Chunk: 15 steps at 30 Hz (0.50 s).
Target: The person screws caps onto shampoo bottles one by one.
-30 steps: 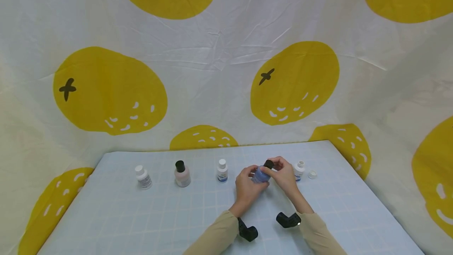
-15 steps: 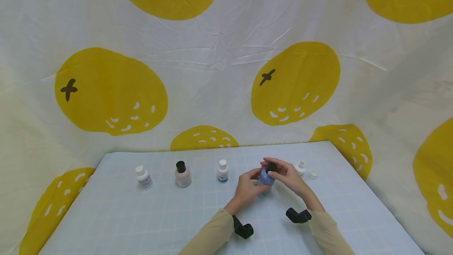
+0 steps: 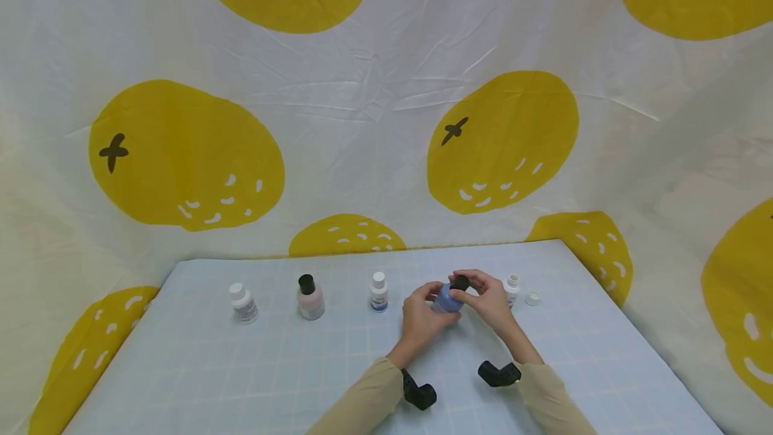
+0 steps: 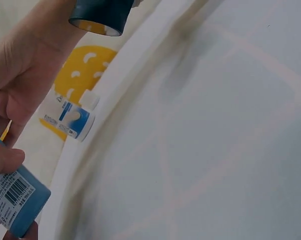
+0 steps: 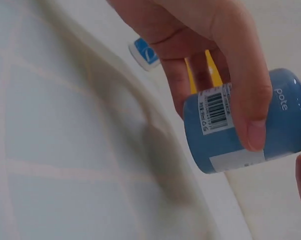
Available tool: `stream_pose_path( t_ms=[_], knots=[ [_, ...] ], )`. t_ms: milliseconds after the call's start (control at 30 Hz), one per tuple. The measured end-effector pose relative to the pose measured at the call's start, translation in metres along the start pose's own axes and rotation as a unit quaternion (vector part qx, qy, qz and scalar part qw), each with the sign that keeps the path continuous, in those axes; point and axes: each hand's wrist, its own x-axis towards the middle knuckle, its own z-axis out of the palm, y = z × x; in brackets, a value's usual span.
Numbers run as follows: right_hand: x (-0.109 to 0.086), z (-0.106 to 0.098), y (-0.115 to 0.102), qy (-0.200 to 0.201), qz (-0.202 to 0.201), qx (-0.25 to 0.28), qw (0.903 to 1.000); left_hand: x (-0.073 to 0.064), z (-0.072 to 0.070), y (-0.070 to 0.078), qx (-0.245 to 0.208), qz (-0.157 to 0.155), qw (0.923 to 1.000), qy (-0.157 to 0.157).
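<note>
A blue bottle (image 3: 446, 300) with a black cap (image 3: 460, 282) is held tilted above the right half of the table. My left hand (image 3: 421, 317) grips its body; the thumb presses across the label side in the right wrist view, where the blue bottle (image 5: 285, 115) lies nearly sideways. Around the black cap are the fingers of my right hand (image 3: 492, 302), with thumb and fingertips pinching it. Just beyond the right hand stands an uncapped small white bottle (image 3: 512, 287), partly hidden. A white cap (image 3: 533, 298) lies to its right.
To the left, a small white bottle (image 3: 379, 292), a pale pink bottle with a black cap (image 3: 311, 301) and another white bottle (image 3: 244, 303) stand in a row. The pale blue table (image 3: 272, 368) meets a patterned cloth (image 3: 350, 153) at its back edge.
My right hand's fingers shift round the black cap, rightward and then partly back. The blue bottle stood more upright half a second ago and leans again now. The other bottles stay put.
</note>
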Motion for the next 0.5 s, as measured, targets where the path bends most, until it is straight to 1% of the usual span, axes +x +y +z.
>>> stream_pose_path(
  t_ms=[100,200,300,333,400,433,500],
  knots=[
    [-0.0004,0.0051,-0.0024,0.022,0.012,0.003,0.9997,-0.0015,0.0021,0.0003,0.014,-0.006,0.9997,0.021],
    [-0.0012,0.0085,-0.0066,0.039,0.028,-0.008,0.9988,-0.0033,0.0031,0.0002,0.02,-0.016,0.9992,0.032],
    [-0.0007,0.0108,-0.0099,0.05,0.052,-0.02,0.9972,-0.0045,0.0034,-0.0002,0.024,-0.023,0.9987,0.039],
    [-0.0003,0.0111,-0.0104,0.047,0.058,-0.02,0.997,-0.0047,0.0034,-0.0007,0.023,-0.025,0.9985,0.042],
    [0.0009,0.0104,-0.0097,0.029,0.06,-0.017,0.9977,-0.005,0.0037,-0.0025,0.021,-0.023,0.9983,0.049],
    [0.0015,0.0094,-0.0089,0.013,0.057,-0.013,0.9982,-0.005,0.0038,-0.0036,0.018,-0.021,0.9982,0.054],
    [0.0024,0.0062,-0.0067,-0.029,0.039,0.005,0.9988,-0.0049,0.0036,-0.0055,0.012,-0.013,0.9978,0.064]
  ],
)
